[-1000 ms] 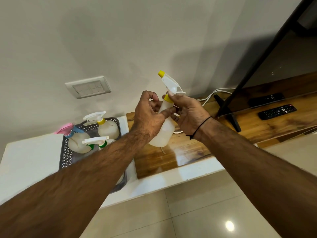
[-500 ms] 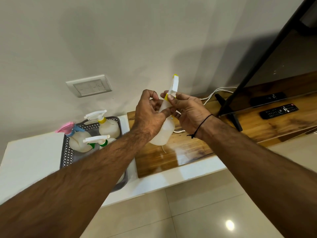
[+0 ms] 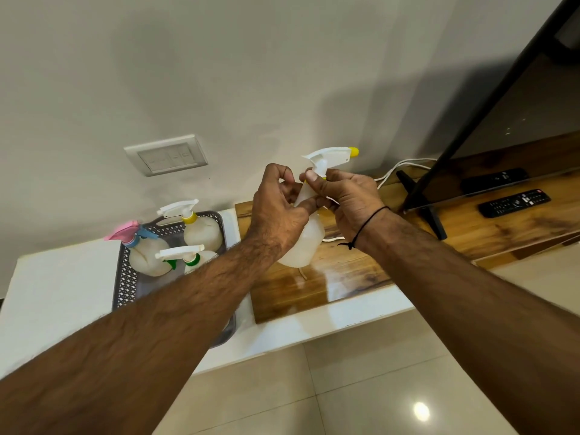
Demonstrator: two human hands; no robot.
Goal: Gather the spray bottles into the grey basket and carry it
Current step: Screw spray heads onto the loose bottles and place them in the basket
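Note:
Both hands hold one translucent spray bottle (image 3: 303, 246) in the air above the wooden counter. My left hand (image 3: 276, 211) grips its neck and shoulder. My right hand (image 3: 343, 196) pinches the yellow collar under the white trigger head (image 3: 329, 157), whose yellow nozzle points right. The grey basket (image 3: 125, 277) stands on the white ledge at the left, partly hidden by my left forearm. Three bottles stand in it: one with a pink and blue head (image 3: 144, 255), one with a yellow collar (image 3: 202, 232), one with a green collar (image 3: 196, 259).
A wall switch plate (image 3: 166, 155) is above the basket. A TV stand leg (image 3: 422, 205) and the dark screen edge rise at the right. Two remotes (image 3: 514, 202) lie on the wooden counter (image 3: 345, 277), with a white cable (image 3: 398, 166) behind. Tiled floor lies below.
The trigger head has turned on the bottle: its nozzle pointed up-left, then edge-on, and now points right. Both hands stayed at the neck.

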